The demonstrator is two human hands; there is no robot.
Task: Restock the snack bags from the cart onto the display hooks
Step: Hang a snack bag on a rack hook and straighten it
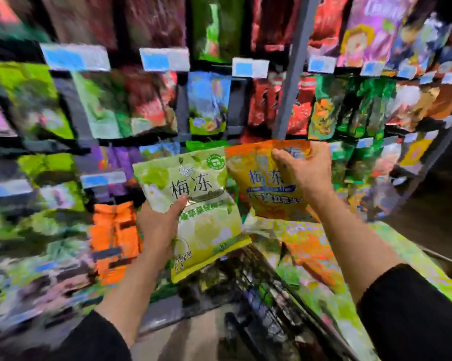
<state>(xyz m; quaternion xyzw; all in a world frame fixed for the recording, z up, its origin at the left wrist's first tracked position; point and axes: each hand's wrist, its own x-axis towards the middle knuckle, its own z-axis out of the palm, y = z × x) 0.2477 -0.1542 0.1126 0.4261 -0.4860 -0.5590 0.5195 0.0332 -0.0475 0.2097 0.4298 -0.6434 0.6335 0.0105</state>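
The right hand (304,175) pinches the orange snack bag (261,183) by its top; the left hand (158,225) grips the green snack bag (193,204). I would line the orange bag's hole with its hook, which the blur hides, and push straight on.

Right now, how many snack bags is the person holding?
2: a green bag in the left hand, an orange bag in the right hand. Another may hide behind.

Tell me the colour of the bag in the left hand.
Light green with white patches, seen in the head view: the bag held by the left hand.

A shop: hanging snack bags (206,100) above blue price tags (249,66), wire cart (258,295) below.
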